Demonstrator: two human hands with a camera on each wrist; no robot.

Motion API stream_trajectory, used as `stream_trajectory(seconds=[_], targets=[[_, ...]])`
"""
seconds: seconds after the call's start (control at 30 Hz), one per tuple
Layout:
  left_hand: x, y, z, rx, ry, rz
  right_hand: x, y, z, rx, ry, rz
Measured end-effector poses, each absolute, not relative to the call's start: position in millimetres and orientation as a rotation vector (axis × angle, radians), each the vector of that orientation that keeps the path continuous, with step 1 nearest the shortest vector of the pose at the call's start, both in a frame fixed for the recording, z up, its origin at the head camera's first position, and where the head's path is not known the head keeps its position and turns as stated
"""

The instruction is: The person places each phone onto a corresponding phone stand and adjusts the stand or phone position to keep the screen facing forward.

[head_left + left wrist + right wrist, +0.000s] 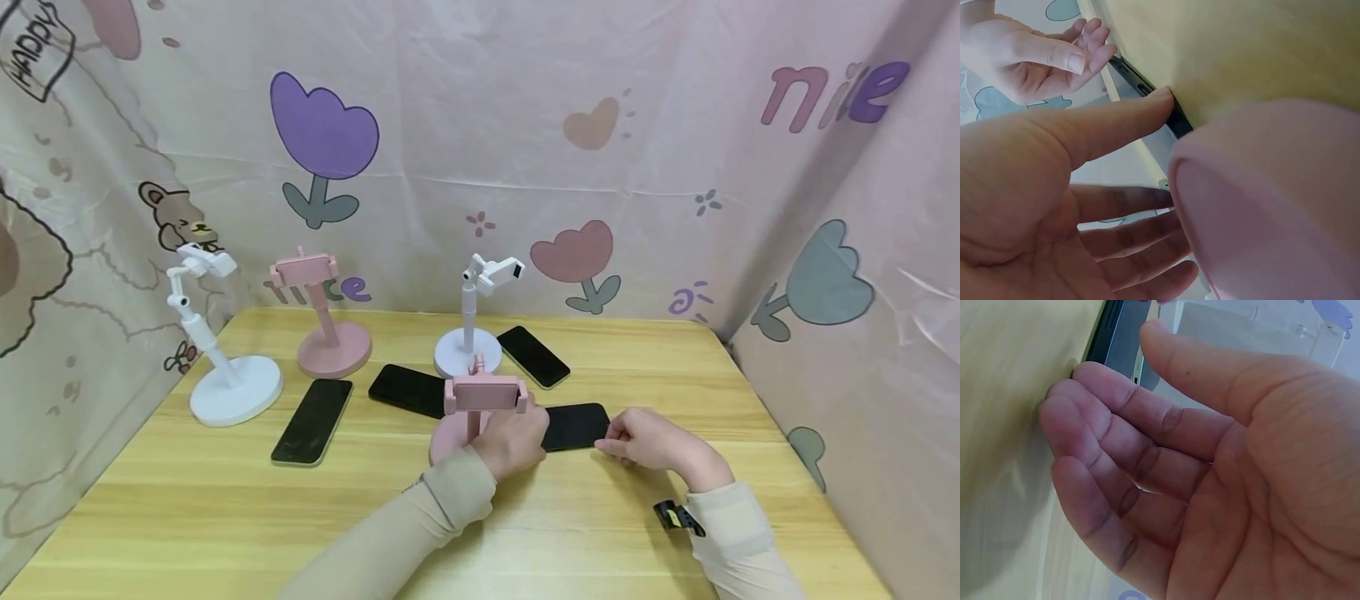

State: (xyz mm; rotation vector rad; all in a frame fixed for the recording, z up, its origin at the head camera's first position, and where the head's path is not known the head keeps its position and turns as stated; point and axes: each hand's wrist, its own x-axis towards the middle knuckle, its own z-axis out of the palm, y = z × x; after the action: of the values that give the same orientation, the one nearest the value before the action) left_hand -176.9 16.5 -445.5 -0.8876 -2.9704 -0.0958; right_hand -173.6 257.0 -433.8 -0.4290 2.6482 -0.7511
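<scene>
A black smartphone (576, 427) lies flat on the table between my two hands. My left hand (516, 437) is at its left end, beside the front pink phone stand (486, 393). In the left wrist view, the thumb (1129, 119) reaches to the phone's edge and the other fingers extend beside the stand's round pink base (1272, 206). At the phone's right end is my right hand (648, 440), its fingers loosely bent. The right wrist view shows a gap between thumb and forefinger, with the phone (1124, 337) just beyond; whether they touch it, I cannot tell.
Behind stand a white stand (468, 354), a second pink stand (335, 348) and another white stand (236, 392) at the left. More phones lie flat: one phone (534, 357) back right, one phone (408, 390) centre, one phone (312, 422) left. A patterned curtain (450, 100) encloses the table.
</scene>
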Motion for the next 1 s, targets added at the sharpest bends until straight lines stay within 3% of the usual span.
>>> stream_trajectory(seconds=[1.0], targets=[[-169,29,-447,-0.868,-3.086,-0.052,-178,266,-429,-0.369,2.690,-0.682]])
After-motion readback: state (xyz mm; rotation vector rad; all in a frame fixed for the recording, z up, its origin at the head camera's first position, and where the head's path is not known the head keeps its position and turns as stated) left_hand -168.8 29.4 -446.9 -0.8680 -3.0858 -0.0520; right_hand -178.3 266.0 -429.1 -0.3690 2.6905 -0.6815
